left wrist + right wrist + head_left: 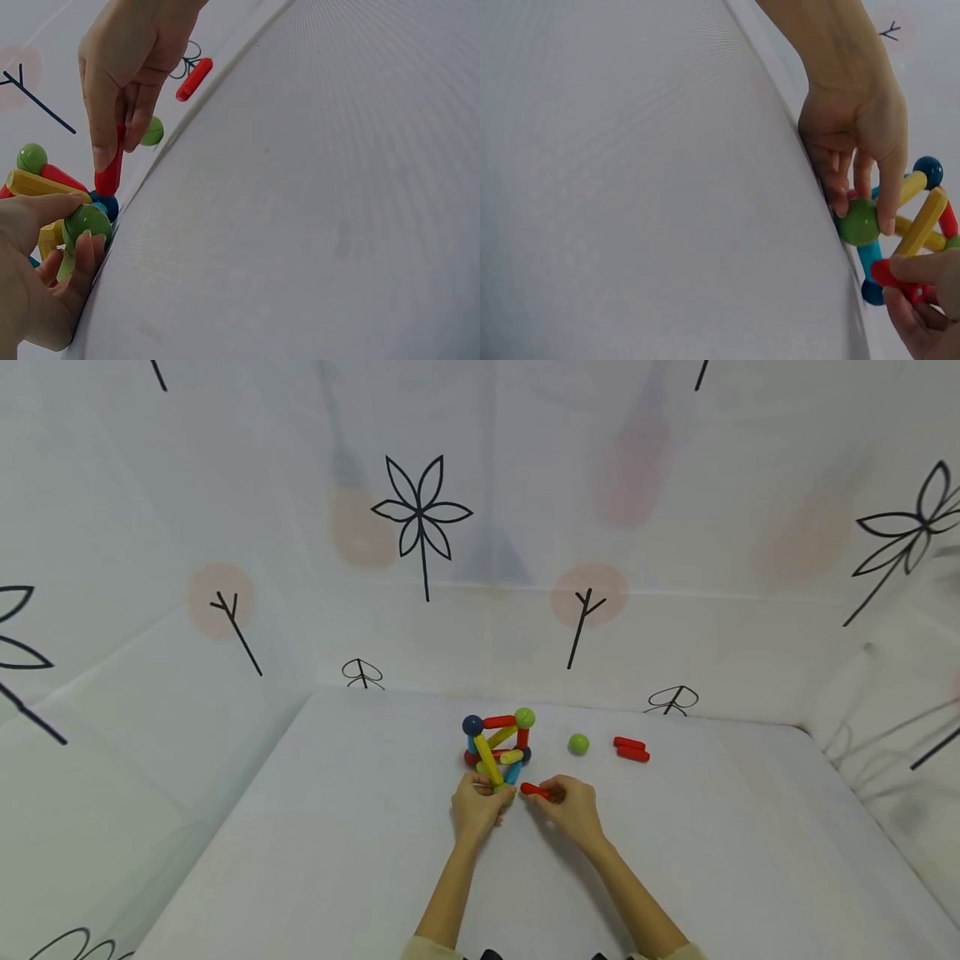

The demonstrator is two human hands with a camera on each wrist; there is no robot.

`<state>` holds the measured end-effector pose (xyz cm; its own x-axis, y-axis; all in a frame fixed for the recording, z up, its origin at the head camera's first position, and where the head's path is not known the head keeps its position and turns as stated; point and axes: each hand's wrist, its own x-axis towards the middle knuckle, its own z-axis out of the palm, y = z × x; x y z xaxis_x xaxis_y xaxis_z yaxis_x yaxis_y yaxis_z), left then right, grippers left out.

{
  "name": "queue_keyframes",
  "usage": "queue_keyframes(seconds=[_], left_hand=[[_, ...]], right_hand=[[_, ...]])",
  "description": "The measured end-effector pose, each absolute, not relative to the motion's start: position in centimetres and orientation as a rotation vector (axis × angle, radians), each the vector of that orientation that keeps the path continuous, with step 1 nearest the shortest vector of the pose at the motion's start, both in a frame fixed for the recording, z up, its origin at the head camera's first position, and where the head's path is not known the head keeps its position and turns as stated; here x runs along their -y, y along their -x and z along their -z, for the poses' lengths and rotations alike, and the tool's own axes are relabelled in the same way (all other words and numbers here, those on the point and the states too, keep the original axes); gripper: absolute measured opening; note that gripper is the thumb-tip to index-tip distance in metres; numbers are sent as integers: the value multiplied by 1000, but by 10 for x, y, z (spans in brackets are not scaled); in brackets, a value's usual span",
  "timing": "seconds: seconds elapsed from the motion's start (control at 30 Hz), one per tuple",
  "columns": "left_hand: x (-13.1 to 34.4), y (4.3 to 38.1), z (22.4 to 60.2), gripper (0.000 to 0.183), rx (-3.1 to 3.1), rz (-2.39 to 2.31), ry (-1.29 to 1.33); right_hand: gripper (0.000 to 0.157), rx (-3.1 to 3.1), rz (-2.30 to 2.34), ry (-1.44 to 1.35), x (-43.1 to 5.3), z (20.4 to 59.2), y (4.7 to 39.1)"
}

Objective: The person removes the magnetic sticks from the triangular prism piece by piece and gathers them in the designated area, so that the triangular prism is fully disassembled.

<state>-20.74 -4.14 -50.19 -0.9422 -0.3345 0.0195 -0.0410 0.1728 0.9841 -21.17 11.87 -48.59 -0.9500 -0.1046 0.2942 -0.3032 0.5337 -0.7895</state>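
Observation:
A frame of magnetic sticks and balls stands on the table, with a long yellow stick [488,760] slanting down its front. My left hand [475,811] pinches the green ball [88,223] at its near lower corner, thumb and fingers on either side. Beside it, my right hand [574,811] holds a red stick [533,790] between thumb and fingers. In the head view the red stick's end points at the green ball, a small gap away. A dark blue ball [472,725] and another green ball [524,718] form upper corners. Fingers partly hide the lower part.
To the right of the frame lies a loose green ball [578,744]. Farther right, two red sticks [632,749] lie side by side. The white table [337,860] meets a patterned cloth wall [487,635] behind the frame.

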Motion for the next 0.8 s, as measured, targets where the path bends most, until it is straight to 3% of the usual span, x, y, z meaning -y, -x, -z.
queue_keyframes(seconds=[0.53, 0.8], left_hand=[[45, 205, 497, 39, 2203, 1914, -356], [46, 205, 498, 38, 2230, 1937, -360]], right_hand=[[30, 2488, -1608, -271, -193, 484, 222], [40, 2473, -1592, -26, -245, 487, 226]])
